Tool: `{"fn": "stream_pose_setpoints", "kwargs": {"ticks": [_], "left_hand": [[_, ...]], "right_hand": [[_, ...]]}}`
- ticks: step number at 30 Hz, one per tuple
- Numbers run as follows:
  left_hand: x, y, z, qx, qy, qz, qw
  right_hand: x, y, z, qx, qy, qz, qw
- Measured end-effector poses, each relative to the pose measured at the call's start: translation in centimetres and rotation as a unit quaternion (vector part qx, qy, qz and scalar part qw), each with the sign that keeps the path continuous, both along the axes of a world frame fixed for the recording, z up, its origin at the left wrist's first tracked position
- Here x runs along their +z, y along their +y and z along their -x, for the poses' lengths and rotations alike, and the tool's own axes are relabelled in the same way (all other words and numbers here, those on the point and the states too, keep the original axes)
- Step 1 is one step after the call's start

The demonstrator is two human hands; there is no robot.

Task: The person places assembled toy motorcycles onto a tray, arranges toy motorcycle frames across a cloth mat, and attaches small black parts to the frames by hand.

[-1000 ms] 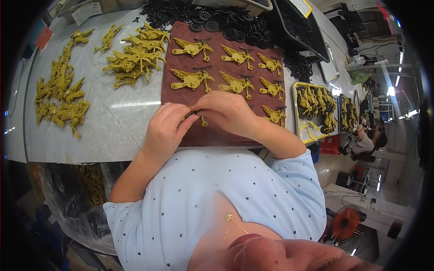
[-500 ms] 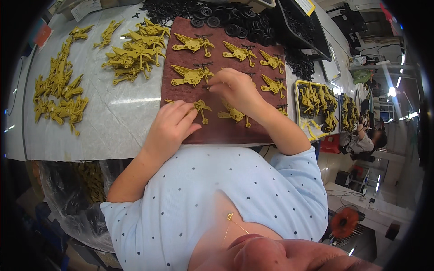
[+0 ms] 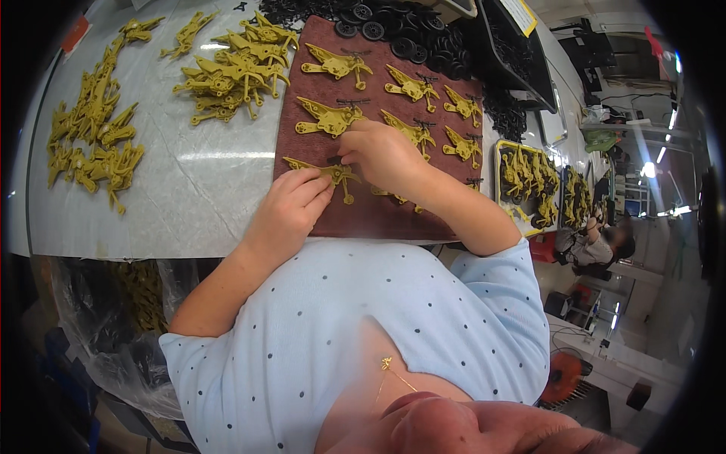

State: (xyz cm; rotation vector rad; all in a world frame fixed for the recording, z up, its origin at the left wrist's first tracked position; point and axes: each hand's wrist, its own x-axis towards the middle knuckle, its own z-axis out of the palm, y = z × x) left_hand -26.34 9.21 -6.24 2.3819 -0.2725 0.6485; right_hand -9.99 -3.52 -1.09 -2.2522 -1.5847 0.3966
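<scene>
On the dark red cloth [image 3: 253, 250] lie several yellow plastic toy motorcycle frames, among them one frame [image 3: 330, 119] with a thin black handlebar-like part at its top. My left hand [image 3: 291, 203] is closed on the nearest left yellow frame [image 3: 345, 175], its fingertips pressing the frame's middle against the cloth. Above that frame's right end, my right hand [image 3: 384, 157] pinches a small black part [image 3: 334, 160], close to or touching the frame. The fingers partly cover the black part, so its exact contact cannot be made out.
Yellow frames are heaped [image 3: 238, 72] left of the cloth, with another spread [image 3: 94, 151] farther left. Black wheels [image 3: 408, 30] lie behind the cloth, beside a black bin [image 3: 507, 53]. A tray [image 3: 527, 178] of assembled yellow-and-black pieces stands right. A person [image 3: 590, 246] sits farther right.
My right hand has come down and left, bringing the small black part to the frame under my left hand. The left fingers have closed in on that frame. The whole view has shifted slightly.
</scene>
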Motion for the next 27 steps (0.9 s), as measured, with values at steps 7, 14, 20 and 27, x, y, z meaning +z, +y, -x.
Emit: {"fn": "stream_pose_setpoints", "kwargs": {"ticks": [7, 14, 20, 27], "left_hand": [[0.1, 0.3, -0.1, -0.005, -0.010, -0.011, 1.000], [-0.3, 0.2, 0.0, -0.004, -0.003, 0.020, 1.000], [0.0, 0.2, -0.2, -0.013, 0.008, 0.038, 0.999], [-0.3, 0.1, -0.3, -0.014, 0.005, 0.046, 0.999]], "right_hand": [[0.4, 0.1, 0.4, -0.019, -0.012, 0.048, 0.999], [0.5, 0.7, 0.8, -0.052, -0.023, 0.108, 0.992], [-0.2, 1.0, 1.7, -0.079, -0.041, 0.086, 0.992], [-0.3, 0.8, 2.1, -0.087, -0.013, 0.067, 0.994]]}}
